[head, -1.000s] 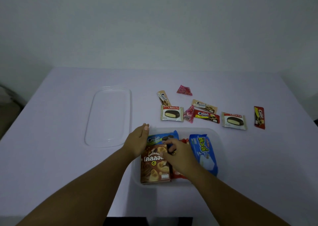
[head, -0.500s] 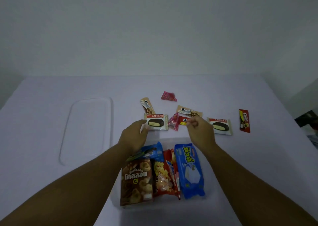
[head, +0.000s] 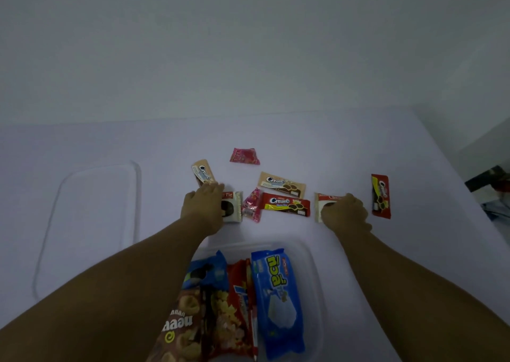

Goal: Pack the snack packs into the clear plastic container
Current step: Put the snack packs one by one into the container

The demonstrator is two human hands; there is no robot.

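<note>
While both hands reach past the clear plastic container (head: 311,254) at the worktop's near edge, the left hand (head: 202,210) lies with straight fingers on one Choco Pie pack (head: 234,207); the right hand (head: 343,212) covers another Choco Pie pack (head: 321,204), its grip hidden. Between them lies a red Cream-O pack (head: 285,204), the lid (head: 93,223) towards the left edge. These wrappers look light, crinkly and slippery; pinching the short sealed ends should hold best.

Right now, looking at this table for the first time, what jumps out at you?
Two bare hands, each on a white Choco Pie pack: the left hand on the left pack, the right hand on the right pack. Nearer, the clear plastic container holds a bright blue biscuit pack.
</note>
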